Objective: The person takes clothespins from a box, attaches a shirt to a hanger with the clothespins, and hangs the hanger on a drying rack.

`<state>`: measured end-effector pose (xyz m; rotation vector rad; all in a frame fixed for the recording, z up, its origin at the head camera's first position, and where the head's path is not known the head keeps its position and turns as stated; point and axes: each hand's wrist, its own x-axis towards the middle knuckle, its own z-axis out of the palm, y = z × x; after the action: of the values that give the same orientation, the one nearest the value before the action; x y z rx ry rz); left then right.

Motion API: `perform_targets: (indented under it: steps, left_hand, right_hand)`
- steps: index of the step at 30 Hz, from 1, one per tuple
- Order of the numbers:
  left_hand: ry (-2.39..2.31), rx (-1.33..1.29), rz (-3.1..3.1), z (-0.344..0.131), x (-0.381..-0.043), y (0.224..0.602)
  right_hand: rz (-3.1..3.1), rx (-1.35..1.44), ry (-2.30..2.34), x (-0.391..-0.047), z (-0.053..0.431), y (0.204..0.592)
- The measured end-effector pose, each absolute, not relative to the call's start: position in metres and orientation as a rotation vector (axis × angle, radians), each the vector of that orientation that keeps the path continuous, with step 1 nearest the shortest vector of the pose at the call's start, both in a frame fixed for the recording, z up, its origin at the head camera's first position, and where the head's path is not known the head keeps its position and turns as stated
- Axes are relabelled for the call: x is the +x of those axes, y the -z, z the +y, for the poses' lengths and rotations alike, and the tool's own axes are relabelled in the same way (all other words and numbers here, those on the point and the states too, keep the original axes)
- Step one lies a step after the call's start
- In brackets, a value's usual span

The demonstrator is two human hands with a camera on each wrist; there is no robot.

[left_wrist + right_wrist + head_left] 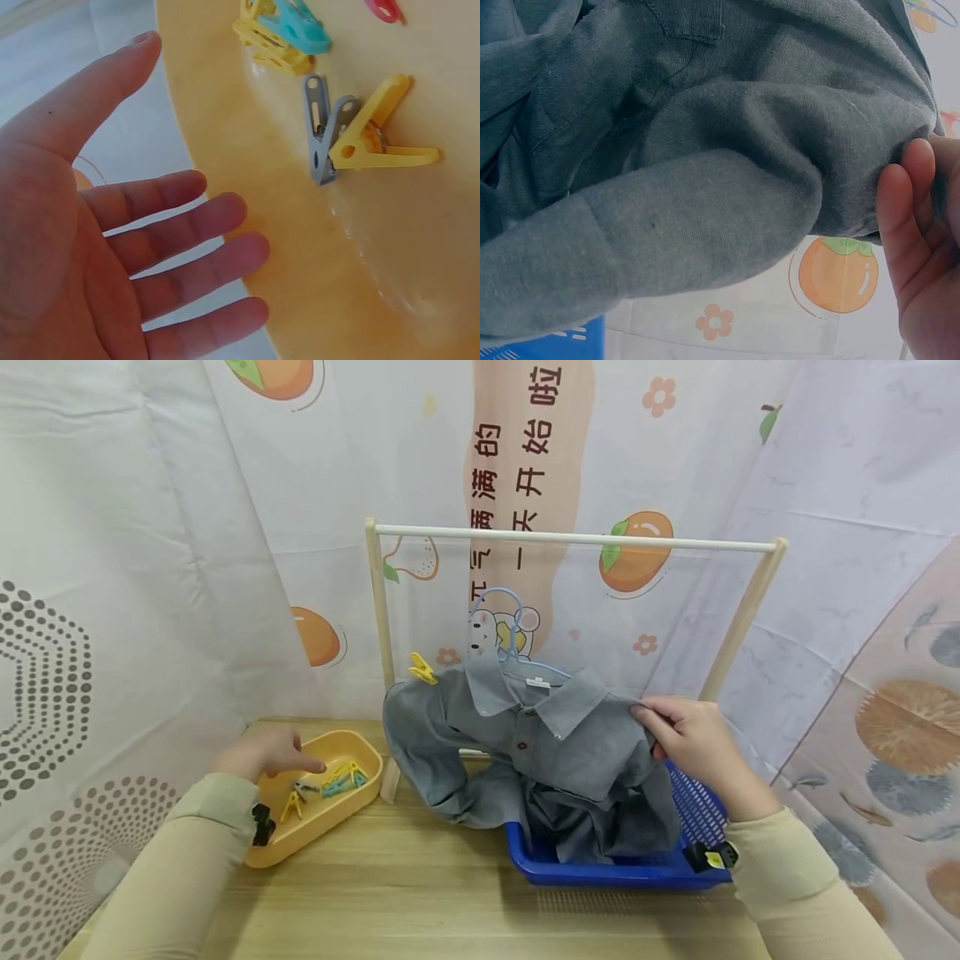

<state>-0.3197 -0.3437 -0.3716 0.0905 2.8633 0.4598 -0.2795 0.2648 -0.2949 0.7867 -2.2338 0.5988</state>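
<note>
- The right hand (693, 737) pinches the grey shirt (558, 739) at 1 shoulder.
- The shirt sits on a blue hanger (513, 642), below the rack's white bar (577, 537), its lower part down in the blue basket (622, 875).
- 1 yellow clip (423, 669) bites its other shoulder.
- The left hand (262, 753), thumb spread wide from extended fingers, is over the yellow bin (330, 745), near loose clips (343, 779).

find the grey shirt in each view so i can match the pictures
Head: the grey shirt is just right of centre, mostly in the lower half, its shoulder pinched by the right hand.
Left wrist: not in it.
Right wrist: it fills most of the picture, with the hand at the right edge.
Shared landmark, head and right wrist only: the blue basket, at lower left in the latter.
</note>
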Motion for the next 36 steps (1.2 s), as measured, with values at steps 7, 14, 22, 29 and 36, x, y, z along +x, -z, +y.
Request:
perform_targets:
  steps: [7,14,22,29,36]
  left_hand:
    - [-0.471,0.057,2.828,-0.346,-0.319,0.381]
    - [-0.503,0.008,2.801,-0.347,-0.317,0.388]
    - [-0.516,-0.007,2.757,-0.347,-0.317,0.387]
    - [-0.452,0.01,2.738,-0.349,-0.323,0.39]
    - [-0.454,0.023,2.738,-0.351,-0.325,0.395]
  right_hand:
    - [-2.228,0.798,-0.601,-0.279,0.263,0.294]
    - [-2.229,0.801,-0.597,-0.28,0.264,0.294]
    - [-2.223,0.806,-0.591,-0.281,0.264,0.293]
    - [-2.245,0.806,-0.586,-0.281,0.266,0.294]
    - [-2.281,0.784,-0.599,-0.282,0.268,0.297]
